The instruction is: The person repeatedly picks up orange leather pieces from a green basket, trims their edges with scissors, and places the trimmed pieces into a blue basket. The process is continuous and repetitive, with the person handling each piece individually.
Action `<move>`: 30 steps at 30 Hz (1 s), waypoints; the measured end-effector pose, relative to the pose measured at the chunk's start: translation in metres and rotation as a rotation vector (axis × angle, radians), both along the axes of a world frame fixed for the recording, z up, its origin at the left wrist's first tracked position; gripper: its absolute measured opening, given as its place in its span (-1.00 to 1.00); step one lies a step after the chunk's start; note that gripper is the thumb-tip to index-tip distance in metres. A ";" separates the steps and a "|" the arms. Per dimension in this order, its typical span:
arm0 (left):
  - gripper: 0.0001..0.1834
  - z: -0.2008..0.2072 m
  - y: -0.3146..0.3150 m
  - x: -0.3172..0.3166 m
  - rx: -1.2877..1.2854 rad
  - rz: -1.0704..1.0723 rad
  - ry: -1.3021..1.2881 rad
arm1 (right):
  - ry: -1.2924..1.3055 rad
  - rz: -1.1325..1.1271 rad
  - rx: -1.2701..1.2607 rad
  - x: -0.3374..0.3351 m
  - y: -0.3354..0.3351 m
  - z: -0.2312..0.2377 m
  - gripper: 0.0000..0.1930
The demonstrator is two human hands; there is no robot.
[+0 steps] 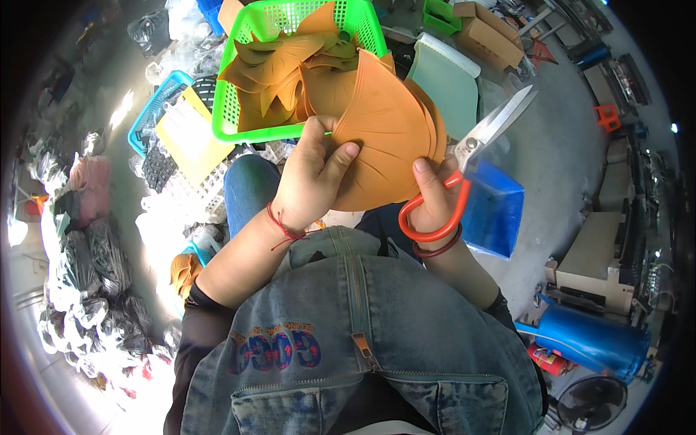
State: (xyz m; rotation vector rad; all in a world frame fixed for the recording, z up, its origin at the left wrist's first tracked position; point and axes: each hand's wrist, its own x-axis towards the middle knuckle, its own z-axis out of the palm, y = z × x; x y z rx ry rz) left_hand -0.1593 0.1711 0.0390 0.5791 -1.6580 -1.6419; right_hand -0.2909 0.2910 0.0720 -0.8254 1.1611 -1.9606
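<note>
Between my hands is a stack of orange-brown, fan-shaped pieces [384,145] with creased lines, held up over my lap. My left hand [312,174] grips the stack at its left edge, thumb on the front face. My right hand [436,199] pinches the lower right edge with its thumb while a pair of scissors [475,148] with red handles hangs on that hand. The scissor blades point up and to the right, away from the pieces. Just beyond the stack, a bright green plastic basket [223,109] holds many similar orange-brown pieces [279,61].
A blue bin [496,210] stands on the floor at the right, below a pale green panel [446,83]. Left of the basket lie a yellow sheet [190,138] and a light blue basket [138,134]. Plastic-wrapped bundles [101,261] line the far left; a blue cylinder [594,341] lies at the lower right.
</note>
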 end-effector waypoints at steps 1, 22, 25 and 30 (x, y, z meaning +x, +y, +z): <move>-0.77 -0.004 -0.001 0.003 -0.103 0.027 -0.027 | 0.027 -0.019 0.021 0.001 0.000 0.001 -0.57; -0.17 -0.003 0.025 0.036 -0.107 0.178 0.126 | 0.867 -0.014 -0.147 0.005 0.014 -0.018 -0.63; -0.16 0.008 0.028 0.059 -0.255 0.277 0.129 | 0.972 0.003 0.226 0.028 -0.003 -0.005 -0.78; -0.23 -0.040 0.015 0.127 -0.043 0.303 0.201 | 1.138 0.161 0.119 0.064 -0.036 -0.023 -0.73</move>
